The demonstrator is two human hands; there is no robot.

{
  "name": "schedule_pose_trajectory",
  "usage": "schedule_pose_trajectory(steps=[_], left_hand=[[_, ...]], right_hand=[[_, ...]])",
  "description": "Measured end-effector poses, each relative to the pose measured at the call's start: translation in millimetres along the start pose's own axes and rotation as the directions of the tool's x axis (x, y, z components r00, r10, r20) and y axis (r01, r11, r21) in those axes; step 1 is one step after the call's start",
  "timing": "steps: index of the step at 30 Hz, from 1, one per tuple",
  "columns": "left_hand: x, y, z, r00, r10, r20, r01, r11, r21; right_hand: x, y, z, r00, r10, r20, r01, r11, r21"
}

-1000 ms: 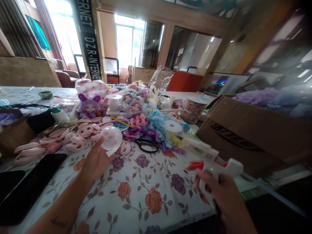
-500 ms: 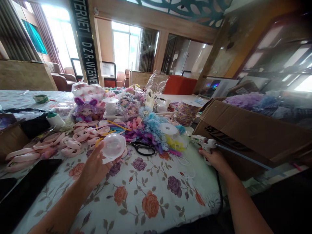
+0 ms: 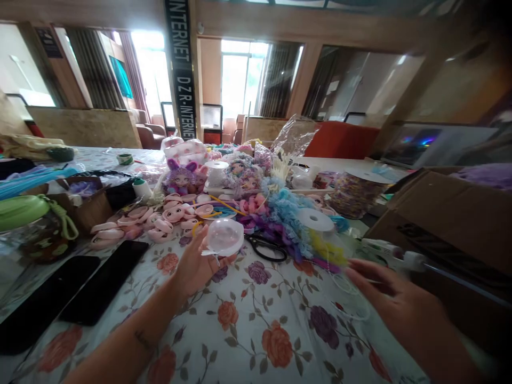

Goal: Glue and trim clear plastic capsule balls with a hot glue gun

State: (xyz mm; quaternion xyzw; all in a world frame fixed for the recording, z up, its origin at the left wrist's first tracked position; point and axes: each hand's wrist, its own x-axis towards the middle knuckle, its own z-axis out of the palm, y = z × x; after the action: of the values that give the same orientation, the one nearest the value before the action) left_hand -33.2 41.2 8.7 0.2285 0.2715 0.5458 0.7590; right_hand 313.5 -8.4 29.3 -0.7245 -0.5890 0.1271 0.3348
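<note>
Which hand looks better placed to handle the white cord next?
Probably the right hand: its fingertips are beside the white cord, though contact is unclear. The left hand is farther away and holds the clear plastic dome.

You are working bare-handed, and your left forearm (image 3: 116,354) is showing one small dark marking (image 3: 143,338), its thin strokes looking like handwriting too small to read. Beyond that marking, your left grip (image 3: 196,269) is showing slender bare fingers. To the marking's right, your right forearm (image 3: 444,341) is showing bare too, your right grip (image 3: 394,296) looking slightly blurred.
</note>
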Motion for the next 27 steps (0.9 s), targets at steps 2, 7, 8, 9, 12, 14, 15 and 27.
schedule_pose_trajectory(steps=[2,7,8,9,12,14,15,27], left_hand=[[0,0,1,1.000,-0.018,-0.013,0.017,1.000,-0.019],[1,-2,1,0.995,-0.060,0.080,0.064,0.997,-0.050],[2,-3,1,0.991,-0.067,0.115,0.072,0.997,-0.040],[2,-4,0,0.987,-0.075,0.142,0.080,0.996,-0.026],[2,-7,-2,0.982,-0.101,0.162,0.099,0.995,0.018],[0,-10,-1,0.979,-0.137,0.149,0.134,0.990,0.034],[-1,-12,0,0.977,-0.155,0.144,0.151,0.988,0.039],[-4,-4,2,0.900,0.423,0.105,-0.394,0.686,0.612]], right_hand=[[-1,-43,31,0.973,-0.170,0.153,0.128,0.959,0.253],[19,-108,109,0.813,-0.428,0.395,0.065,0.740,0.669],[22,-113,120,0.789,-0.447,0.421,0.008,0.694,0.720],[24,-115,129,0.771,-0.461,0.439,-0.053,0.641,0.765],[22,-113,144,0.725,-0.497,0.476,-0.191,0.520,0.833],[14,-109,146,0.720,-0.509,0.472,-0.215,0.483,0.849],[11,-108,146,0.728,-0.506,0.462,-0.213,0.474,0.854],[11,-103,132,0.786,-0.459,0.415,-0.101,0.566,0.818]])
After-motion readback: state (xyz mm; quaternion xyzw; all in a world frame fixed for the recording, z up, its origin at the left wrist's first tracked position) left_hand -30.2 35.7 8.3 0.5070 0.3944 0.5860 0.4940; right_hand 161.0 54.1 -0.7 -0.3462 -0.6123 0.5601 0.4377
